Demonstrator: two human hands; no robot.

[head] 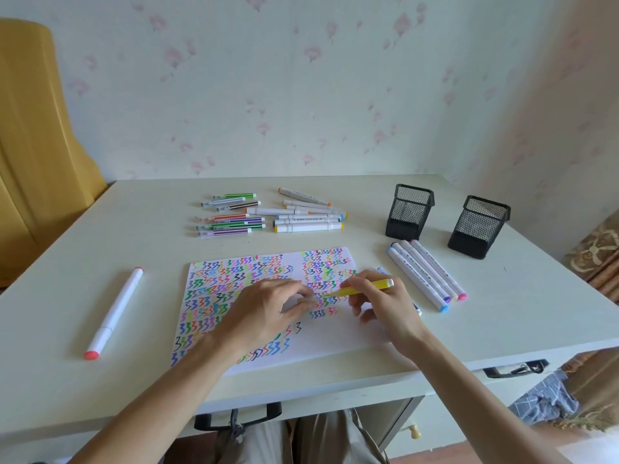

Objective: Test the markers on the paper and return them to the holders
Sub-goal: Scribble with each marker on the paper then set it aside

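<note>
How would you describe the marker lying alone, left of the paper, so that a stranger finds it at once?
Start at the paper covered in coloured zigzags on the white table. Look left of it: one thick white marker lies there on its own, far from the two heaps. Its caps are red, and nothing touches it.

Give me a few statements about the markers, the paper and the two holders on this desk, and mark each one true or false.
1. The right hand holds a yellow marker over the paper. True.
2. The two mesh holders are lying on their sides. False: both stand upright, the other holder beside the first.
3. A red-capped marker lies alone on the desk left of the paper. True.
4. The paper is blank. False: coloured zigzag marks cover most of it.
5. The left hand holds a marker's whole barrel. False: it rests on the paper; whether its fingers pinch a cap is unclear.
</note>
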